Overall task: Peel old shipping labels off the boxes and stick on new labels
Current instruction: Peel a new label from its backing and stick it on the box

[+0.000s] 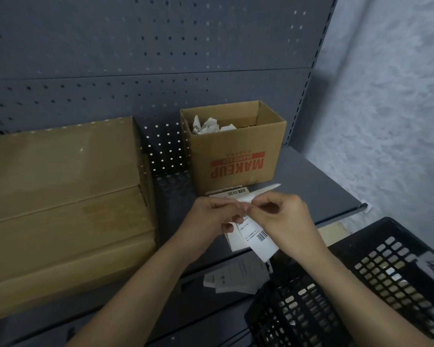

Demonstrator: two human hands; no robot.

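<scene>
1. Your left hand [211,217] and right hand [285,219] meet above the front of the grey shelf [323,186].
2. Fingers of both hands are curled and pinch the top of a white label [259,240]. Its barcode end hangs below your hands.
3. A white strip [264,190] rises up and to the right from the pinch point.
4. A large closed box [60,196] stands on the shelf to your left.
5. A small open box [238,159], marked MAKEUP upside down, stands behind your hands and holds crumpled paper [206,125].
6. A barcoded sheet [232,192] lies at its base.
7. A black crate [361,284] sits at lower right.
</scene>
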